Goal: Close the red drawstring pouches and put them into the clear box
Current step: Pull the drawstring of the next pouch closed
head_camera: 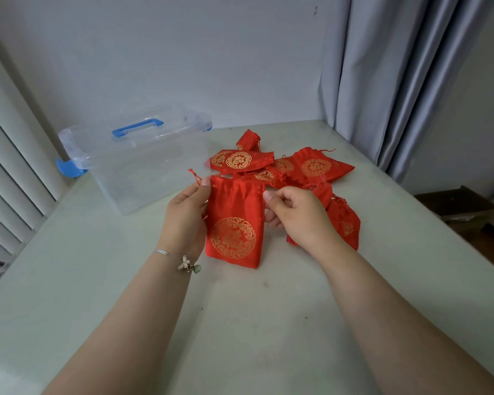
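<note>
- The left hand (186,212) pinched the upper left corner of the held pouch (234,223) between thumb and fingers (205,182); a red cord end (194,174) stuck up just above that grip.
- The right hand (294,215) had its fingers curled, thumb pressed toward them at the pouch's upper right corner; it appeared to pinch the drawstring there, though the cord itself was too small to confirm.
- The held pouch hung upright between both hands, mouth uppermost, gold emblem facing the camera, its lower edge near or on the table (240,323).
- The pile of pouches (283,166) lay just behind the hands, toward the right of the table's middle; one pouch (344,223) lay partly under the right wrist.
- The clear box (143,163) stood on the left rear part of the table, near the left edge, lid on with a blue handle (137,128) on top and a blue latch (69,166) on its left end.
- The box's right wall stood near the left hand and near the closest pouch in the pile.
- Bare table surface extended in front of the hands to the near edge and along the right side.
- A curtain (397,81) hung at the table's rear right corner.
- A bracelet (187,263) sat on the left wrist.
</note>
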Demonstrator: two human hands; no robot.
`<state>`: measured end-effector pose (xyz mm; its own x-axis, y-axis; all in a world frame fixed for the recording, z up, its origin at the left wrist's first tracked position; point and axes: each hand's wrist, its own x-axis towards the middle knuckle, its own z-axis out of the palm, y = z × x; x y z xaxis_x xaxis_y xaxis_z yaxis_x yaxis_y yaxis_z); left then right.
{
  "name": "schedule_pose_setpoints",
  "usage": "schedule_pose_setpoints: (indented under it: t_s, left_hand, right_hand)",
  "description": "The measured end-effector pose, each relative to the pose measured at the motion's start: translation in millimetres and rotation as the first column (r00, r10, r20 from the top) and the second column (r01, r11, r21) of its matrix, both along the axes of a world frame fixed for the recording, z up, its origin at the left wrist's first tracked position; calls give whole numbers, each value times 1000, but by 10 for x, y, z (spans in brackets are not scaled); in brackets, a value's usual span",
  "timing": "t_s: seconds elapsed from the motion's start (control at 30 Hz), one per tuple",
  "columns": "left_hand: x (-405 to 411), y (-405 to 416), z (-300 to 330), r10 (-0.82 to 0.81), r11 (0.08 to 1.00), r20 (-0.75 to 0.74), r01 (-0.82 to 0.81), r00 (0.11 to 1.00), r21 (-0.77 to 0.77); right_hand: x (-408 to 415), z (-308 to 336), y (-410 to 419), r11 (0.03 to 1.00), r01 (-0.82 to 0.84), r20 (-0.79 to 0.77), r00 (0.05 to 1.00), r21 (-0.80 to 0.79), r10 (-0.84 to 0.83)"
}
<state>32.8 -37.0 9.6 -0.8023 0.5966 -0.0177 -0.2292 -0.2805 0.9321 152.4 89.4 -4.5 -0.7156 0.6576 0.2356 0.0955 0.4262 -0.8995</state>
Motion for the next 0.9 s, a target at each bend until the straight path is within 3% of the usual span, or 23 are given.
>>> schedule_pose_setpoints:
  t_s: [0.1,0.23,0.43,0.63,0.9]
  left_hand:
    - [-48,0,-56,83,996,0,-83,997,-13]
    - [-77,4,-108,159,985,1,-158,987,-64]
    - [-125,45,-140,164,986,180,-160,970,-41]
    - [-37,101,-97,111,994,253,-104,961,-42]
    - [30,106,-13,6,991,301,-46,954,126]
  right_hand:
    - [30,49,11,999,10,-39,999,-33,-11]
    - [-1,86,-9,976,20,-128,991,-215,-48]
    - [-13,126,-37,911,-44,-353,929,-409,-113]
    - [4,195,-136,711,-318,-631,742,-627,-225]
    - [3,221,-102,516,-405,-610,723,-755,-325]
